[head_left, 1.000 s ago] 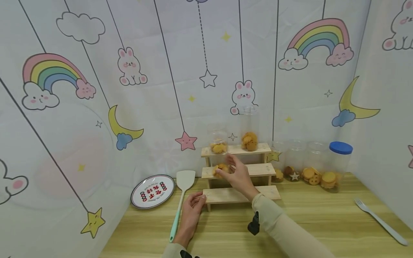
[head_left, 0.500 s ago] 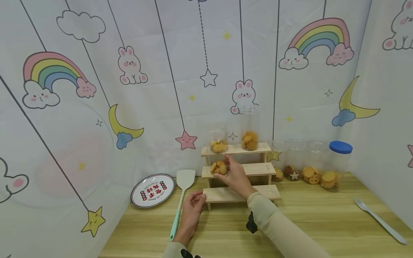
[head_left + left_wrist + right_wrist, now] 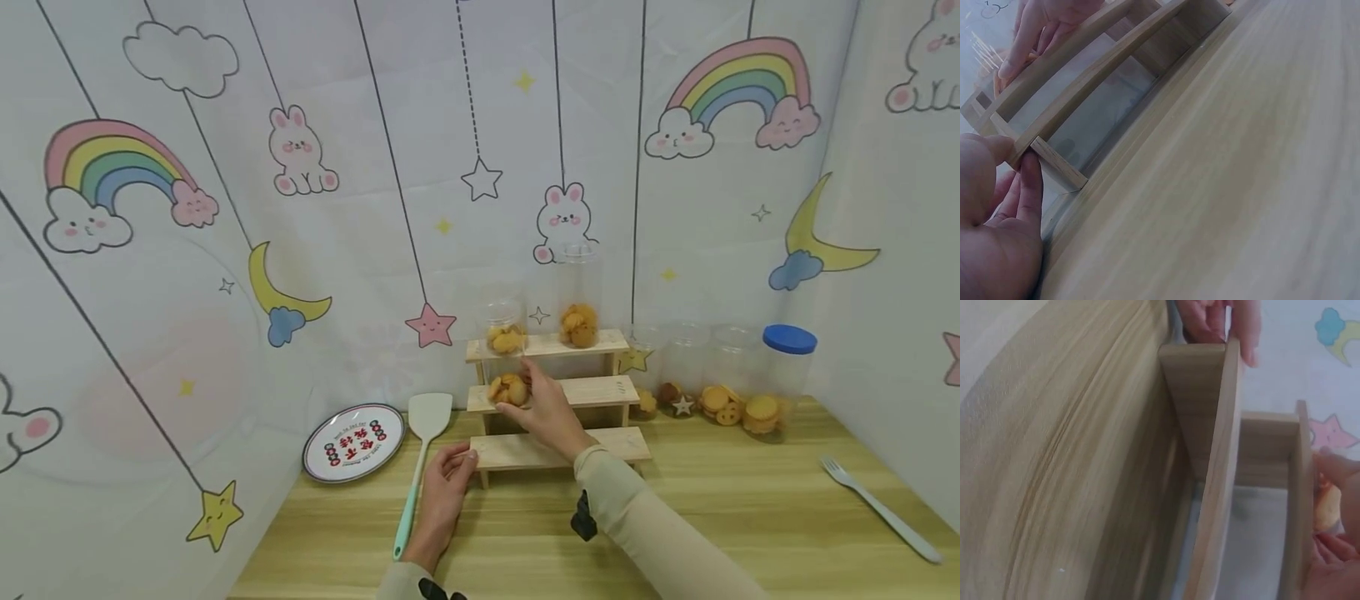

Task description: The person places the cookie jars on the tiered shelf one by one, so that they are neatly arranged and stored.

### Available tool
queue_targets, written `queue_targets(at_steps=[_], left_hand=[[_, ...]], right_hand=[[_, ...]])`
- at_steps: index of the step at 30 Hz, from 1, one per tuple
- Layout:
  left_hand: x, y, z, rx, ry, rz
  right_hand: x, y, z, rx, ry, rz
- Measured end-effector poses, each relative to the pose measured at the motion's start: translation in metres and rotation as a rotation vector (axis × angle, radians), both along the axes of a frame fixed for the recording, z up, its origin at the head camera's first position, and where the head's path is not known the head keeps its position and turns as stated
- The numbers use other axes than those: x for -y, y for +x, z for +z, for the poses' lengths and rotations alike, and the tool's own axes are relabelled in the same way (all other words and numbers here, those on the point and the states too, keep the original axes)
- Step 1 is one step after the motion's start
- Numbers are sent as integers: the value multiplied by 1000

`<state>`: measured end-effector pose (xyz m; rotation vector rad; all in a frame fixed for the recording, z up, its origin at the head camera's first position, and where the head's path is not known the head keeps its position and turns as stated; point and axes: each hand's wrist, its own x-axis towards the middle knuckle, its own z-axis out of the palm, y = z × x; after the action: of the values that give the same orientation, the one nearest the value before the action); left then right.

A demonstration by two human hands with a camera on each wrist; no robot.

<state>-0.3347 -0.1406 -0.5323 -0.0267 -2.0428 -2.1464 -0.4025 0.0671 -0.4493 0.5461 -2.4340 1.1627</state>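
Note:
A three-step wooden rack (image 3: 555,448) stands on the table. My right hand (image 3: 551,413) grips a clear jar of round cookies (image 3: 507,389) at the left end of the middle step; fingers and thumb curl round its right side. My left hand (image 3: 446,492) pinches the left end of the bottom step, thumb on top and fingers under it, as the left wrist view shows at the board's end (image 3: 1025,147). On the top step stand a shorter jar of cookies (image 3: 506,337) at left and a taller jar (image 3: 578,321) at right.
Left of the rack lie a white turner (image 3: 431,417) with a mint handle and a plate with red characters (image 3: 354,443). Several cookie jars line the back right, one with a blue lid (image 3: 789,339). A pale fork (image 3: 881,508) lies far right. A patterned cloth hangs behind.
My right hand has shifted slightly left and down with the jar, bringing it to the left end of the middle step. The left hand stays at the bottom step.

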Motion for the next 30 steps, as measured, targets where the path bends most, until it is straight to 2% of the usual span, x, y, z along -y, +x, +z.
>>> queue_targets(at_steps=[4, 8, 13, 18, 23, 30], left_hand=[[0, 1, 1, 4, -4, 5], [-2, 1, 2, 9, -6, -1], [-2, -1, 4, -5, -16, -20], [-1, -1, 4, -4, -30, -19], [2, -2, 1, 4, -51, -6], [2, 0, 0, 20, -52, -1]], right_hand=[[-3, 8, 1, 68, -59, 5], [-15, 24, 2, 113, -125, 14], [-49, 45, -3, 23, -179, -7], [-102, 52, -17, -43, -257, -113], [-158, 56, -27, 3, -325, -257], [-225, 67, -32, 41, -340, -428]])
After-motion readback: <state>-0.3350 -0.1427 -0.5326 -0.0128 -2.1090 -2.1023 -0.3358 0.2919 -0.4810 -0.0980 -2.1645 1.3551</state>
